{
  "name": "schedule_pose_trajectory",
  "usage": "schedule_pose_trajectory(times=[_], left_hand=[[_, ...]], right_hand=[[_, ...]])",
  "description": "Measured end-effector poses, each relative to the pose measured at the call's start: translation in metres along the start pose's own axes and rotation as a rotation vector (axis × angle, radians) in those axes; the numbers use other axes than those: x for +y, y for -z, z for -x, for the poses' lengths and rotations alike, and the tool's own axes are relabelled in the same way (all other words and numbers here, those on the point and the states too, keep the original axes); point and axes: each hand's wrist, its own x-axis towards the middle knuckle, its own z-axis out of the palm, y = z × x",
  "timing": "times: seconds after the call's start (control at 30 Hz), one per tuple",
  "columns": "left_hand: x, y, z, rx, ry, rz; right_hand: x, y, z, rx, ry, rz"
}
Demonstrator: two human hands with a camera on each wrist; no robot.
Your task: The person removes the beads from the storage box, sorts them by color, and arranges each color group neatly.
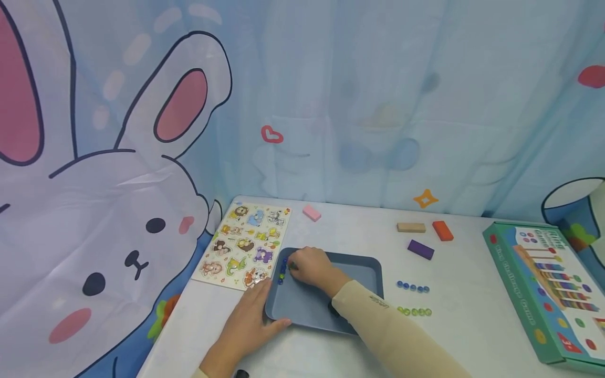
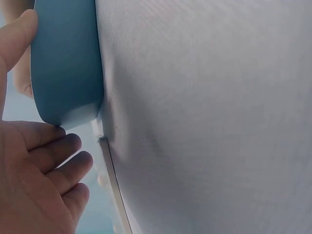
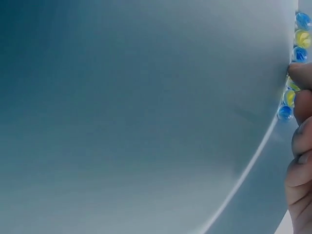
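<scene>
a line of blue and yellow-green marbles [image 1: 282, 272] lies inside the blue-grey tray [image 1: 309, 302], along its left wall; the right hand [image 1: 312, 266] has its fingers curled at that line, though i cannot tell whether they pinch a marble. the left hand [image 1: 250, 317], thumb and fingers apart, touches the tray's near left corner. right of the tray lie five blue marbles [image 1: 413, 287] and a yellow-green row [image 1: 414, 312], beyond them a green box [image 1: 524, 294]

Row of blue and yellow marbles [image 3: 302, 38], fingers [image 3: 303, 139] partly hiding it, blue-grey tray [image 3: 146, 112]
</scene>
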Motion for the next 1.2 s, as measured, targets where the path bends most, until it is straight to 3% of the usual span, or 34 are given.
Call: schedule_pose_trajectory(times=[0.3, 0.6, 0.9, 1.2], left_hand=[[0.002, 0.003, -0.002, 0.001, -0.013, -0.009], [0.003, 0.004, -0.003, -0.006, 0.011, -0.001], [0.002, 0.000, -0.001, 0.008, 0.009, -0.004], [0.000, -0.002, 0.001, 0.016, 0.007, -0.025]], right_hand=[[0.003, 0.024, 0.014, -0.045, -0.033, -0.018], [0.015, 0.058, 0.041, 0.026, -0.037, -0.067], [0.049, 0.080, 0.085, 0.105, -0.120, -0.154], [0.086, 0.093, 0.136, 0.174, -0.208, -0.131]])
